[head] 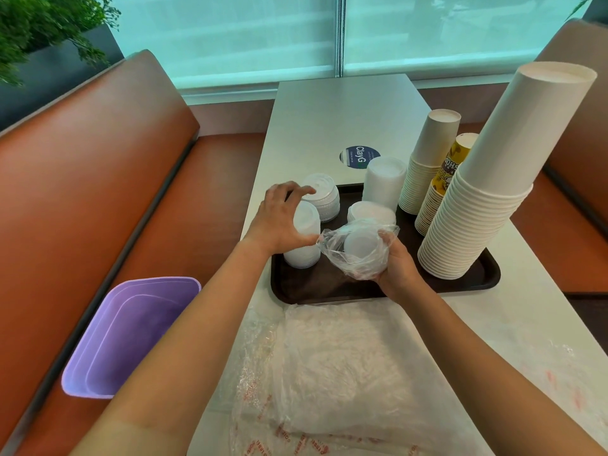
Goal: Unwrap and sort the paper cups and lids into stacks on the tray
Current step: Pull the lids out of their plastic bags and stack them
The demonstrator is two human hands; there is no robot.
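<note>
Long white counter point(329, 120) between two orange benches point(98, 153), window beyond. Purple bin point(131, 334) parked on the left bench by the near edge, probably handy for spent wrapping. Loose plastic sheeting point(329, 373) spread over the near counter, apparently shed packaging pushed out of the working area.

Dark tray point(329, 287) set crosswise mid-counter as the sorting ground. Tall cup stack point(487, 205) at its right end, leaning toward the camera; a shorter white cup stack point(427, 159) behind, and a yellow printed stack point(444, 182) wedged between the two. Kept by kind and to one side, likely so the lids have the left half.

Lid stacks grouped left and centre: a tall one point(383, 182) at the far rim, a ridged one point(324, 195) at the far left, a low one point(368, 210) in the middle, and a near-left one point(304, 238).

Left hand point(283, 218) over that near-left stack, fingers point(296, 189) spread wide and arched, thumb at the stack's side, seemingly steadying it; a firm grip not certain.

Right hand point(394, 268) low over the tray's front, fingers curled from beneath round a clear bag point(358, 248) with a few lids point(360, 243) inside, mouth turned toward the left hand, presumably so the contents can be drawn out onto a matching stack.

Still to do, by the look: emptying this bag.
</note>
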